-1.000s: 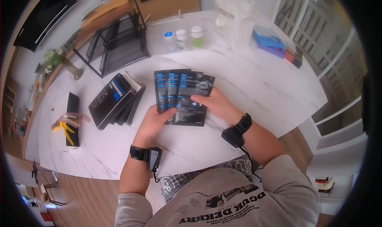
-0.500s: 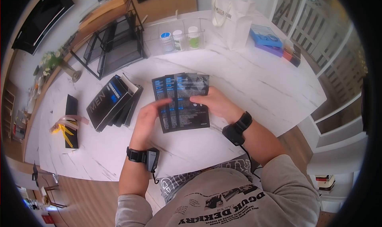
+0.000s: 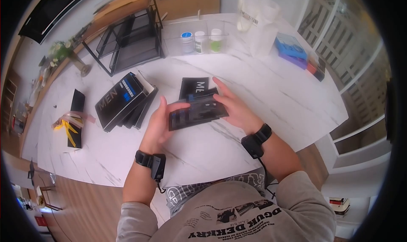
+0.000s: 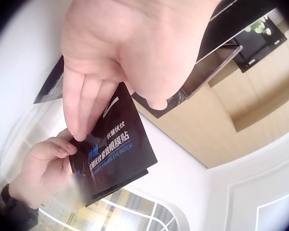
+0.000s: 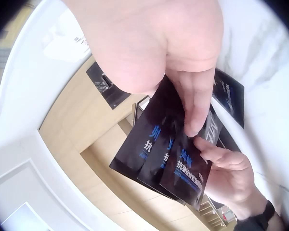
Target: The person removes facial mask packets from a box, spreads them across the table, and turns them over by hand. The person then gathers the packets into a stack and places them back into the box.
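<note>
Several flat black packets (image 3: 197,112) with blue print are fanned and tilted between the two hands. The left hand (image 3: 157,122) grips their left end, one digit across the top face and another pointing up. At the right end, the right hand (image 3: 236,109) pinches them, with a finger stretched out beyond. Just past them a black packet (image 3: 190,86) with white letters lies on the table, partly covered. In the right wrist view, the fanned packets (image 5: 183,168) overlap, with the right fingers (image 5: 195,103) straight against them; the right thumb is hidden.
Black MEN boxes (image 3: 118,100) lie stacked left of the hands, near a ribboned box (image 3: 75,129). Farther back stand a black mesh rack (image 3: 133,47), a clear organizer with bottles (image 3: 199,42) and a white bag (image 3: 259,28). Blue and purple boxes (image 3: 291,47) sit at the right.
The fanned packets have tipped flatter and turned, their upright printed face now slanting away. A packet with white letters shows on the table beyond them. The left hand has shifted to their left end.
</note>
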A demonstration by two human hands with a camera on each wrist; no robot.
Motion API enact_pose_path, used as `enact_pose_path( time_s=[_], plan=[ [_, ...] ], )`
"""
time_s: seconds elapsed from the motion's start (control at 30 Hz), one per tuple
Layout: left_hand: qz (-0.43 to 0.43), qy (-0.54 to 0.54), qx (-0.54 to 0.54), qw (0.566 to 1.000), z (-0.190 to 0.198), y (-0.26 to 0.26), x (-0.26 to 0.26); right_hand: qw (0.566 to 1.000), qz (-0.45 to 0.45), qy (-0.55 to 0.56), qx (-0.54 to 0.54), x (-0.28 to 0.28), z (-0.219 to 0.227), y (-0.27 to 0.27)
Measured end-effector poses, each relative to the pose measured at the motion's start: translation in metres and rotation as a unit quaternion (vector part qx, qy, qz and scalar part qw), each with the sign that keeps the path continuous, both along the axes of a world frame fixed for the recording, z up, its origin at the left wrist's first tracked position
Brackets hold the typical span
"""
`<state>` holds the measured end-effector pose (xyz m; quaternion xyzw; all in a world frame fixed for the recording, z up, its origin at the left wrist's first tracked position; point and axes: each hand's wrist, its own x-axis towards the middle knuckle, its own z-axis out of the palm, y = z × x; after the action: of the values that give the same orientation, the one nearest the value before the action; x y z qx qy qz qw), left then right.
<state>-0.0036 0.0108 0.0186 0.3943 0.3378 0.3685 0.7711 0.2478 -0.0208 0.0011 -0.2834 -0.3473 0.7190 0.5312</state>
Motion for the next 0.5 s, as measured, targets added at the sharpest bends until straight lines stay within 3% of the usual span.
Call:
enact_pose_path(
  time_s=[0.2, 0.37, 0.4, 0.5],
  plan=[
    [-0.009, -0.057, -0.036, 0.998, -0.006, 0.006, -0.003, 0.999, 0.020, 0.017, -0.042, 0.006, -0.009, 0.004],
    [-0.026, -0.051, 0.002, 0.998, -0.007, 0.005, -0.005, 0.999, 0.019, 0.017, -0.047, 0.005, -0.006, 0.003],
    [-0.031, -0.049, 0.019, 0.998, -0.009, 0.006, -0.007, 0.999, 0.021, 0.004, -0.046, 0.006, -0.006, 0.004],
    [-0.034, 0.113, 0.253, 0.960, -0.016, 0.003, -0.005, 0.999, 0.020, -0.044, -0.017, 0.008, -0.006, 0.005]
  ],
)
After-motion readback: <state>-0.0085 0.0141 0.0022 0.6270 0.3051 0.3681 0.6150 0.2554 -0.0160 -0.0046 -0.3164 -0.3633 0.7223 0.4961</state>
